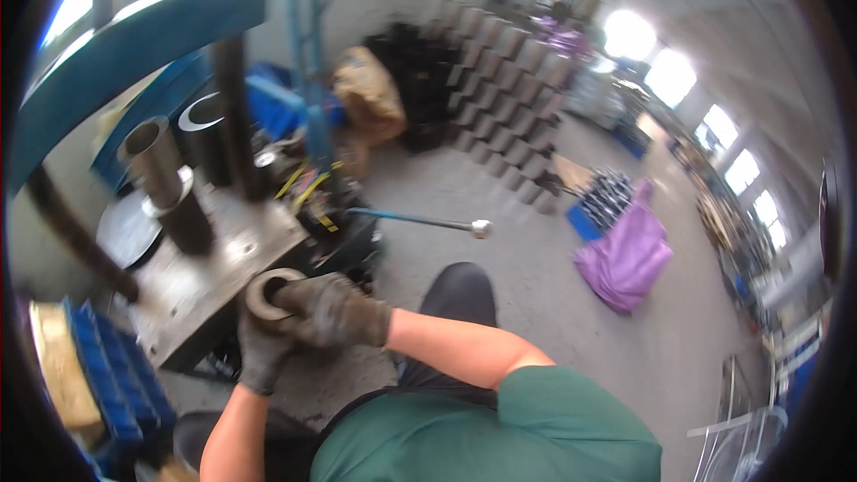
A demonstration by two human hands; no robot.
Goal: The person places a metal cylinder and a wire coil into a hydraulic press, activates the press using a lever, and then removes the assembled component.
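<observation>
Both my hands wear dark grey work gloves and meet at the front edge of a metal press table (pixel 214 277). My left hand (pixel 265 353) is wrapped round a short, thick-walled metal sleeve (pixel 260 296), its round opening turned up. My right hand (pixel 344 311) is closed at the sleeve's rim, with the fingertips at or inside the opening; the exact grip is blurred. Behind them on the table stands a metal tube (pixel 150 161) on a darker cylinder (pixel 187 225). Another wide dark tube (pixel 207 138) stands next to it.
A blue press frame (pixel 143 58) arches over the table. To its right, a blue lever rod (pixel 420 218) sticks out over the floor. Stacked metal tubes (pixel 504 89) stand at the back. A purple sack (pixel 629 254) lies right; blue bins (pixel 112 370) are left.
</observation>
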